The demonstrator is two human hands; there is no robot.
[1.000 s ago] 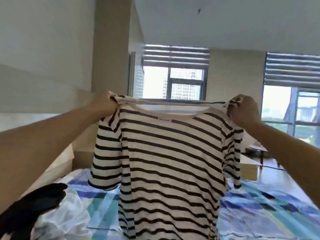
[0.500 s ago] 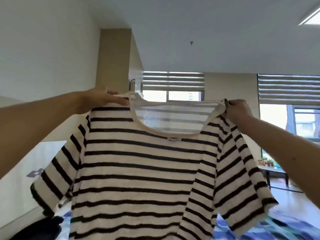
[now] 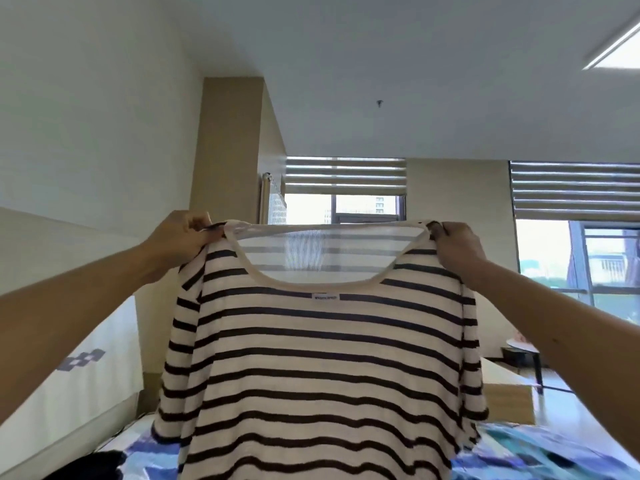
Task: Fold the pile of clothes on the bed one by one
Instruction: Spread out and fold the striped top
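Single head cam, facing forward over the bed (image 3: 554, 452) toward the windows (image 3: 367, 209), tilting up and catching ceiling (image 3: 415, 64); striped shirt (image 3: 322, 358) hanging close, filling lower centre.

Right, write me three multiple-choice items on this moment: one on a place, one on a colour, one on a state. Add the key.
1. Where does the left hand grip the striped top?
A. at the shoulder, beside the neckline
B. at the bottom hem
C. at a sleeve cuff

2. What colours is the striped top?
A. red and white
B. plain blue
C. cream with dark stripes

3. How is the striped top?
A. folded flat
B. held up, hanging open
C. balled up in one hand

Key:
1 A: the fingers pinch the fabric right next to the neckline.
2 C: dark bands cross a cream knit.
3 B: the left hand and the right hand each hold a shoulder, and the body hangs down between them.
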